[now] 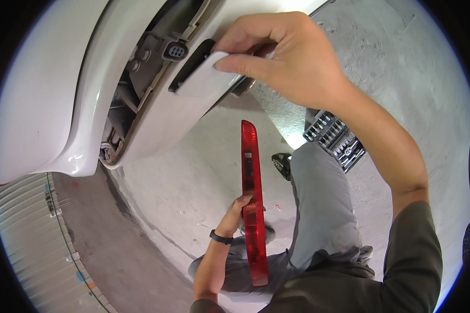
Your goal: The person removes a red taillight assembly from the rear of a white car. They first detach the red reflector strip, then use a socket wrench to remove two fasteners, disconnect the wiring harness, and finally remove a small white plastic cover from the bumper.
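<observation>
Near the lower middle, my left hand (234, 214) grips a long, narrow red tail light (253, 231), which stands lengthwise in the view. At the top, my right hand (282, 54) pinches a small white cover panel (207, 76) between thumb and fingers. The panel is tilted beside a dark oblong opening (192, 64) in the white car bumper (172, 113). Left of that opening, an oval electrical connector (176, 51) with several pin holes sits at the edge of the exposed body cavity (135, 84).
A socket and bit set (333, 137) in its case lies on the concrete floor beyond my knee (317, 168). The white car body (39, 78) fills the upper left. A corrugated metal shutter (27, 219) is at lower left.
</observation>
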### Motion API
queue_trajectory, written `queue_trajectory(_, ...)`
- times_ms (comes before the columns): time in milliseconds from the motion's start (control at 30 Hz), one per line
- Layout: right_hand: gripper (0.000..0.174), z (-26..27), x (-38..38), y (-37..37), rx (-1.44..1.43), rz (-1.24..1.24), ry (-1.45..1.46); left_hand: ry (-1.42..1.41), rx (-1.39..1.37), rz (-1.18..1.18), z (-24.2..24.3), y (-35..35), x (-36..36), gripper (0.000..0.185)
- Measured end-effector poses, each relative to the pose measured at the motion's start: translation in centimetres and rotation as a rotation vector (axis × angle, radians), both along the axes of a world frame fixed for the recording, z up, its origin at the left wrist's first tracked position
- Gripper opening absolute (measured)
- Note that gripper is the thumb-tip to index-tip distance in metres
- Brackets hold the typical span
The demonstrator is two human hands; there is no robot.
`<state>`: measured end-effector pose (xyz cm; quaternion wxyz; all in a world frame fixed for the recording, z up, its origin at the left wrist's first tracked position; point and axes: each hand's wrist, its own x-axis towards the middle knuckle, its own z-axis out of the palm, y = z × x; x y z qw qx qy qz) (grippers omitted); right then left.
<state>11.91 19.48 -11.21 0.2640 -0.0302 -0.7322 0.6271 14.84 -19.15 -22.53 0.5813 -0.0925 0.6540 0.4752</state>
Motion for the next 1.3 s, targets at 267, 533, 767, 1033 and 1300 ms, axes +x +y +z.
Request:
queue_trajectory(267, 0.015, -0.4, -0.5, -0.3, -0.083, -0.092, -0.022, 0.068, -0.031, 0.015, 3.5, -0.6, 0.6, 0.060)
queue_trajectory(533, 0.022, 0.4, -0.1, -1.0, -0.025, -0.204, 0.026, -0.053, 0.046, -0.103, 3.1, 0.0, -1.3, 0.049)
queue_trajectory(767, 0.014, 0.0, 0.3, -3.9, -0.404, -0.279, 0.078, 0.023, 0.132, -0.286, 2.6, 1.4, -1.1, 0.062)
queue_trajectory(1033, 0.028, -0.7, 1.3, -1.6, -0.271, -0.169, 0.038, 0.026, 0.107, -0.272, 3.4, 1.8, -0.7, 0.046)
queue_trajectory(1300, 0.027, -1.3, 1.4, 0.8, -0.204, -0.167, 0.037, 0.040, 0.156, -0.334, 4.4, 3.5, -0.9, 0.055)
